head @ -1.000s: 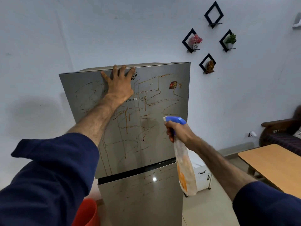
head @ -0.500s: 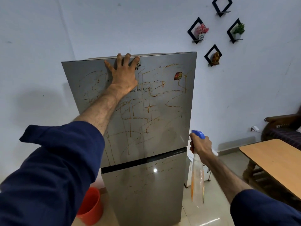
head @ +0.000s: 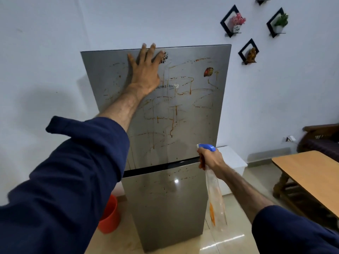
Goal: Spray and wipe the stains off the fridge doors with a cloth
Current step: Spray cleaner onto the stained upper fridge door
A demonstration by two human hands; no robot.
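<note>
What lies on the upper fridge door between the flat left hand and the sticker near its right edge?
In the head view, between the left hand and the sticker the upper door shows orange-brown stain streaks, a small dark mark beside the fingertips and part of the brand lettering.

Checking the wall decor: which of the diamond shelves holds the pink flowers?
The upper-left diamond shelf, nearest the fridge's top corner. The right one holds a green plant; the lower one holds a brown figurine.
</note>
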